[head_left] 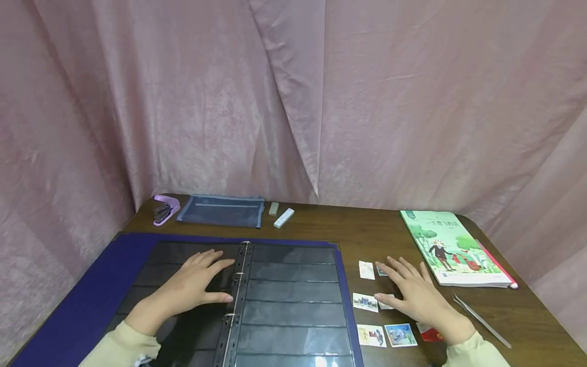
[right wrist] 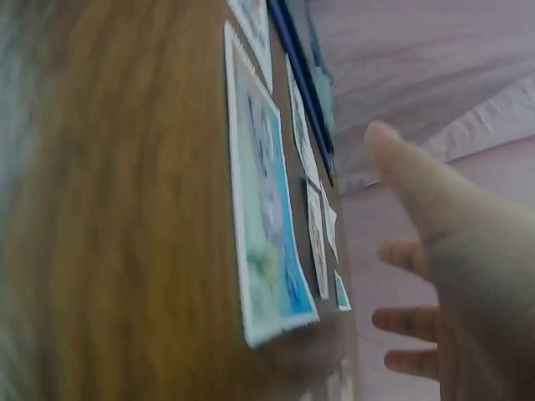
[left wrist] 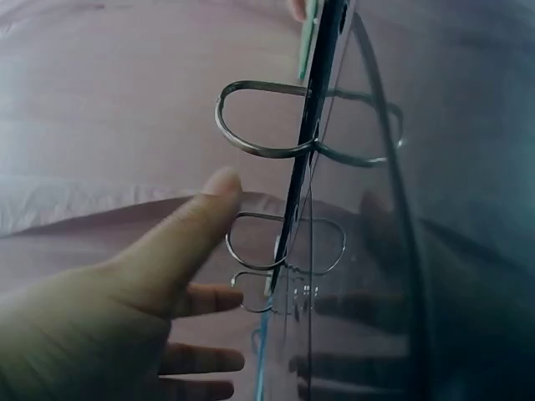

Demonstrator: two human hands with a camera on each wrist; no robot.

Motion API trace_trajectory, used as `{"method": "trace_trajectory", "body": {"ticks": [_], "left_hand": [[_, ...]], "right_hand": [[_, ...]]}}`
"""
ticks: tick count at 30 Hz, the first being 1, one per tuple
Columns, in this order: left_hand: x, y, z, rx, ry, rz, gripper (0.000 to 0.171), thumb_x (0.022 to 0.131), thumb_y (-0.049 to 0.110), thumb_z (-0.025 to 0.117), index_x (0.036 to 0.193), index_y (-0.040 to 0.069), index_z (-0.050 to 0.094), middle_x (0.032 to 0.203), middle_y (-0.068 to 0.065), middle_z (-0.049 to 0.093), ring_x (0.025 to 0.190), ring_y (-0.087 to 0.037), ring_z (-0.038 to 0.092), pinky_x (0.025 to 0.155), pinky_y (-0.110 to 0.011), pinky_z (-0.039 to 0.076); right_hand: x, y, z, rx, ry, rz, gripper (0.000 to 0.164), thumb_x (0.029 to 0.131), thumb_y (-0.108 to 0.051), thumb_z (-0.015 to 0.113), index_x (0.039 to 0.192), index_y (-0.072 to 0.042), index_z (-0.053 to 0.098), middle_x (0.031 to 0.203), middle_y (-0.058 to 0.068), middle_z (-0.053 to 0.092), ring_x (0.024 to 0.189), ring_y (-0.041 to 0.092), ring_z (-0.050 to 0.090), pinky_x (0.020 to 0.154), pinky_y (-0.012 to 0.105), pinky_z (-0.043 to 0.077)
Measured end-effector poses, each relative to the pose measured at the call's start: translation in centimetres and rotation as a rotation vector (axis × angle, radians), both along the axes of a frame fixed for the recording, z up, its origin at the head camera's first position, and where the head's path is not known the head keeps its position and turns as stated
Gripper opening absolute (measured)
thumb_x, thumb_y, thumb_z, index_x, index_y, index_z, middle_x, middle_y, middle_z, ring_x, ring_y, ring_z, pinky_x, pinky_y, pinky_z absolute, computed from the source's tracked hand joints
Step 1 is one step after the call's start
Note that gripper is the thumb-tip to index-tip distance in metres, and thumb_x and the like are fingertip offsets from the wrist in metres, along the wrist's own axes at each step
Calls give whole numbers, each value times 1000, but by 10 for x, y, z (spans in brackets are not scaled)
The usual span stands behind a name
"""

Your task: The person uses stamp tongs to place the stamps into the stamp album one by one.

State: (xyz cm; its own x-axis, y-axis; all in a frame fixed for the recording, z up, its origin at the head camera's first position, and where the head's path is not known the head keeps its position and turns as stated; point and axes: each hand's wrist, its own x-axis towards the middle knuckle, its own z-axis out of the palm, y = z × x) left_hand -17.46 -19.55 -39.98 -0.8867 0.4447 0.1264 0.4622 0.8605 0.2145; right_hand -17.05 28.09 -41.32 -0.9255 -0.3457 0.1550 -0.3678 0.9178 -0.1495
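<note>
A blue ring-bound stamp album (head_left: 293,291) lies spread on the table, its black pages divided into clear strip pockets. Over its left page my left hand (head_left: 194,283) is held with fingers spread, thumb near the metal binder rings (left wrist: 263,119). My right hand (head_left: 415,290), fingers extended, hovers above several postage stamps to the album's right. Among them are a blue stamp (head_left: 401,335), a stamp with a building (head_left: 365,302), a pale stamp (head_left: 366,270) and a red one (head_left: 429,333) partly covered by the right wrist. Neither hand holds anything.
Metal tweezers (head_left: 481,320) lie at the right, below a green-covered book (head_left: 454,250). Along the back stand a purple stapler (head_left: 167,210), a blue mesh pouch (head_left: 222,211), an eraser-like block (head_left: 273,209) and a small white box (head_left: 284,218). A pink curtain (head_left: 293,102) hangs behind the table.
</note>
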Motion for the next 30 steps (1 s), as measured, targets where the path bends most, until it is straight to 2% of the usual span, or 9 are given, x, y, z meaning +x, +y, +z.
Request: {"method": "trace_trajectory", "body": {"ticks": [6,11,16,22,25,30], "left_hand": [[0,9,13,23,15,-33,75,68,61,61,127,17,49,125,-12,51,116,-33,47,93,-52,38],[3,16,22,47,8,-71,70,69,56,65,125,17,50,118,-4,54,109,-25,51,88,-45,44],[6,23,29,83,-3,-107,65,69,51,68,122,17,52,113,0,55,107,-22,52,87,-43,44],[8,37,34,104,-33,-176,59,71,48,68,120,19,52,113,3,54,106,-18,52,88,-40,44],[6,45,34,105,-70,-206,57,72,46,69,120,20,52,113,4,53,105,-16,51,86,-38,45],[3,58,33,81,-113,-249,56,72,43,70,119,19,52,113,3,53,104,-15,51,84,-36,45]], "right_hand": [[0,-3,11,-3,39,51,73,76,-58,58,135,-19,39,136,18,42,124,42,38,97,65,23],[3,-5,19,-10,64,89,72,75,-55,61,134,-18,41,130,18,47,114,41,48,89,62,35],[6,-7,31,-49,-22,96,67,78,-53,59,132,-16,44,128,16,48,112,38,51,85,54,43],[15,-7,46,-78,-110,90,60,81,-51,56,126,-12,50,123,16,54,110,36,54,86,49,45],[19,-5,53,-94,-123,89,52,82,-49,56,119,-12,55,118,12,58,106,31,58,84,44,47],[26,2,63,-85,-103,100,40,83,-45,58,109,-15,60,100,-3,63,89,11,60,74,29,49]]}}
